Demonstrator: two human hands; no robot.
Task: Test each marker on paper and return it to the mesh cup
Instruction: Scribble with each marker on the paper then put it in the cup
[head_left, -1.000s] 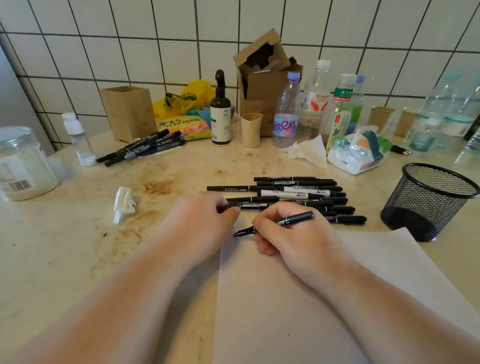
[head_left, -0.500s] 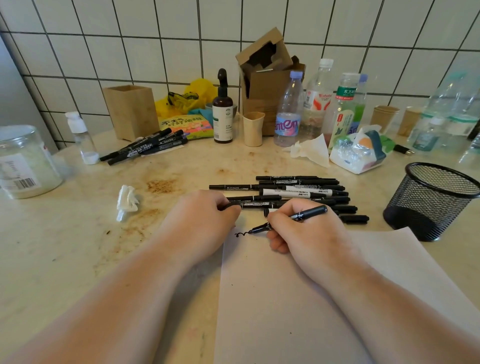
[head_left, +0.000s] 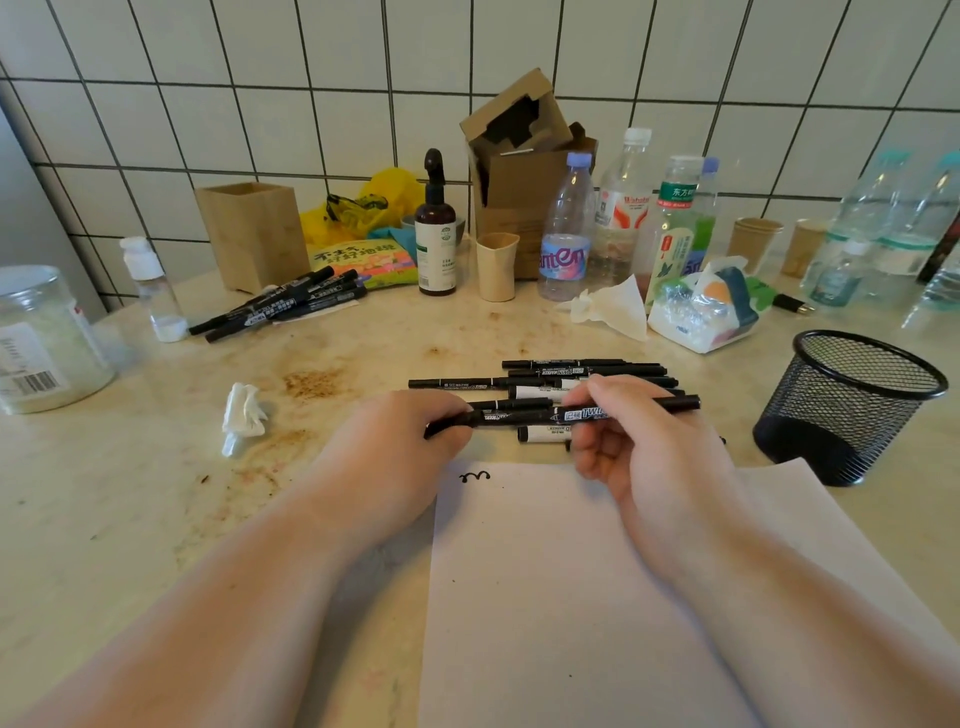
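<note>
Both hands on one black marker (head_left: 563, 414), held level just above the counter (head_left: 130, 493), long axis running left-right, parallel to the counter's back edge. Left hand (head_left: 400, 447) curls its fingers round the left end; right hand (head_left: 636, 441) pinches the barrel right of middle, and the right end pokes out toward the mesh cup (head_left: 847, 405). Just nearer: the paper (head_left: 571, 597) with a small black squiggle (head_left: 474, 476) at its far-left corner; just behind: the marker pile (head_left: 524, 378).

We see a brown pump bottle (head_left: 436, 244); left of it a wooden box (head_left: 253, 234), right a cardboard carton (head_left: 521, 176).
</note>
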